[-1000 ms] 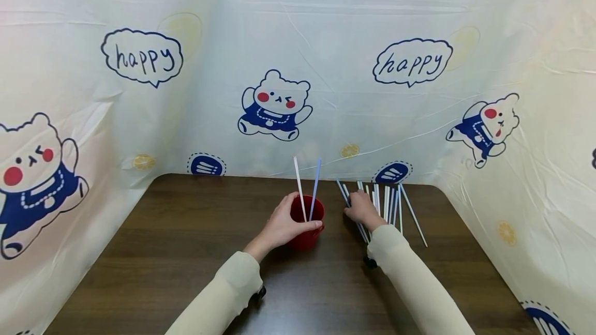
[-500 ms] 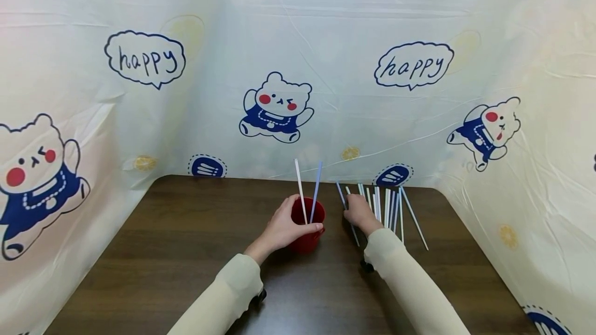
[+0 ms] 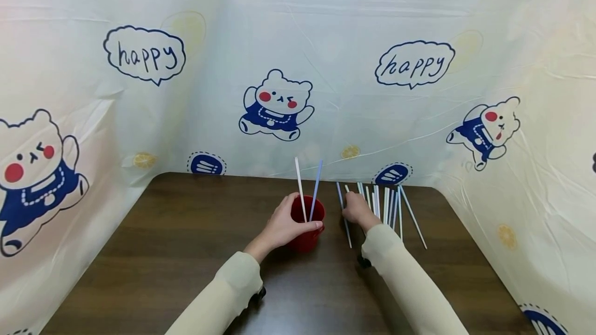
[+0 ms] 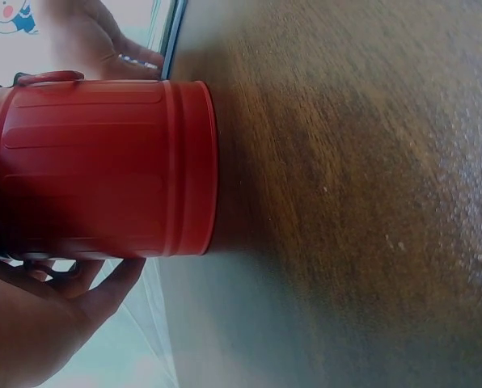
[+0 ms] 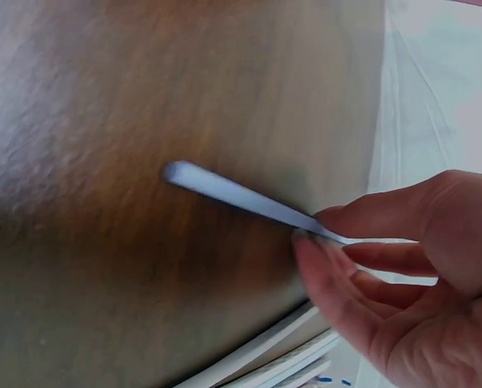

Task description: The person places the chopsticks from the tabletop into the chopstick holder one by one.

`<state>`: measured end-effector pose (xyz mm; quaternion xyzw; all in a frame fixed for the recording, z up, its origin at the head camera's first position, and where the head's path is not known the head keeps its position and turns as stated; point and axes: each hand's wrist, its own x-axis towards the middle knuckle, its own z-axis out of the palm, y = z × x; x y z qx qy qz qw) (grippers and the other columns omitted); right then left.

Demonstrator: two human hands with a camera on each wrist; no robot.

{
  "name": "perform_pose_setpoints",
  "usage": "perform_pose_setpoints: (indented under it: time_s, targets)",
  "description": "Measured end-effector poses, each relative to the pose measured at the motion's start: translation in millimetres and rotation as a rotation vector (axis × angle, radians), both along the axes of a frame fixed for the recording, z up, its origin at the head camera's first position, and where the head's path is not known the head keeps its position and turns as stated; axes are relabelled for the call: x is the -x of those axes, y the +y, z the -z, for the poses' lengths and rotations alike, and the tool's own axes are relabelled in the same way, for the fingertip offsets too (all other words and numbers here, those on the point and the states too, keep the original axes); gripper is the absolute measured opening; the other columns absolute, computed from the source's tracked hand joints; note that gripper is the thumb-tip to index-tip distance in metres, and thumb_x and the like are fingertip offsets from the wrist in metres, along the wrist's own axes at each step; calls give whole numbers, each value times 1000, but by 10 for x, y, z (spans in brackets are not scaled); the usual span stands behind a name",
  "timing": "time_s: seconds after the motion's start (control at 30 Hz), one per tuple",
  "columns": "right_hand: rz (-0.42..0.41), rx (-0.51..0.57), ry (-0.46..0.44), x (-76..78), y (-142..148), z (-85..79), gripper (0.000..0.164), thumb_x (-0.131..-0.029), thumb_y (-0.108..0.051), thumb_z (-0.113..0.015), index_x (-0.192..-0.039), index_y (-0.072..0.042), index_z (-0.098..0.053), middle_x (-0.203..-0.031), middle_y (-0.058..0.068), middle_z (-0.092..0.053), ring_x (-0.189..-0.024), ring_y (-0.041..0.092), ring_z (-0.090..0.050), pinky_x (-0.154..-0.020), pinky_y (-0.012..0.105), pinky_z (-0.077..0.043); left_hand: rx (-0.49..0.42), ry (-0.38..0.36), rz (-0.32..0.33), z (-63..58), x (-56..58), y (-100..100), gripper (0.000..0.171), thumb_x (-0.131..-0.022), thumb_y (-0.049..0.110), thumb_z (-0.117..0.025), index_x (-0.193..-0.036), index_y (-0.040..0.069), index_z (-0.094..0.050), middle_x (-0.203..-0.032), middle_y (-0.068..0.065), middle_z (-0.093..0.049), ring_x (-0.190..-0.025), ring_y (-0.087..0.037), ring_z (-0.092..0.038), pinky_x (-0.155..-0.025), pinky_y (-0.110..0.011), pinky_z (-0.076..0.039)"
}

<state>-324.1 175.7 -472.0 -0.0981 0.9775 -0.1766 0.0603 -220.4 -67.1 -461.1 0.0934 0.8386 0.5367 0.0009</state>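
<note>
My left hand (image 3: 281,225) grips the ribbed red cup (image 3: 304,243), thumb across its near side and fingers round the left and back. In the left wrist view the cup (image 4: 103,170) shows small side handles and hides part of the hand. A white straw (image 3: 299,182) and a blue straw (image 3: 317,182) stand tilted in it. To the right of the cup, my right hand (image 3: 358,209) pinches a light blue straw (image 3: 346,234). Thumb and fingertips meet on this straw (image 5: 241,198) in the right wrist view, partway along its length.
Several loose white, blue and greenish straws (image 3: 387,206) lie side by side on the brown wooden table (image 3: 195,242), under and right of my right hand. One straw (image 3: 413,218) lies slanted at the right end. A printed curtain (image 3: 344,112) hangs behind the table.
My right hand has shifted slightly left, parting one blue straw from the loose row; its near end has swung left. The left hand and the cup have stayed put.
</note>
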Motion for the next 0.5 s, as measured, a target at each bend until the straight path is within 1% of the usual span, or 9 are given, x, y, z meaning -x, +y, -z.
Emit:
perform_pose_setpoints:
  time_s: [0.03,0.13,0.2,0.27,0.3,0.37,0.4,0.43,0.5]
  targets:
    - [-1,-6,-4,0,-2,-18,22,-78,5,-63,-101,7,-63,-89,19,-65,-74,27,-57,-66,40,-53,0,5,0,0,4,0,82,-76,52,-86,-142,21,-48,-135,-3,-56,-121,-26,-55,-89,-52,-57]
    - [35,30,-80,-4,-6,-67,29,-80,6,-59,-108,10,-61,-94,22,-65,-68,26,-63,-61,38,-56,4,9,-4,-1,15,6,82,-76,53,-86,-142,21,-48,-135,-3,-55,-120,-25,-55,-88,-52,-57]
    - [76,81,-140,-6,-8,-87,30,-82,7,-57,-112,11,-59,-98,25,-65,-62,24,-67,-56,36,-57,3,6,-6,3,23,6,84,-76,53,-86,-143,21,-47,-135,-2,-55,-121,-25,-55,-88,-52,-57]
    - [112,160,-199,-12,4,-85,29,-84,9,-55,-113,11,-56,-95,26,-66,-56,24,-69,-53,35,-59,5,2,-8,2,22,9,84,-75,54,-86,-143,22,-47,-135,-2,-55,-121,-26,-55,-88,-52,-57]
    - [124,200,-221,-23,12,-84,25,-84,9,-55,-109,11,-56,-92,25,-66,-55,25,-69,-53,35,-59,7,1,-9,9,25,8,84,-75,54,-86,-142,22,-47,-135,-1,-55,-121,-25,-55,-88,-52,-57]
    - [148,295,-269,-48,33,-62,8,-85,10,-54,-92,7,-56,-82,21,-65,-55,26,-70,-54,36,-60,10,0,-11,16,23,6,84,-75,54,-86,-142,23,-47,-134,-1,-55,-121,-25,-55,-88,-52,-57]
    - [151,341,-293,-68,47,-52,7,-86,10,-54,-84,3,-54,-77,19,-64,-56,26,-70,-55,37,-61,10,-1,-12,21,22,6,83,-75,54,-86,-142,23,-48,-134,-1,-55,-121,-25,-55,-89,-52,-57]
    - [157,399,-320,-87,58,-43,14,-86,11,-54,-78,0,-51,-73,16,-61,-58,27,-70,-58,38,-61,14,-4,-15,23,17,5,84,-75,55,-86,-142,23,-47,-134,-1,-55,-121,-26,-55,-89,-52,-57]
    - [173,498,-372,-127,73,-30,31,-88,12,-53,-67,-8,-43,-71,13,-58,-61,27,-69,-62,39,-62,15,-11,-17,26,10,3,86,-75,55,-86,-143,22,-47,-135,-1,-55,-121,-26,-55,-89,-53,-57]
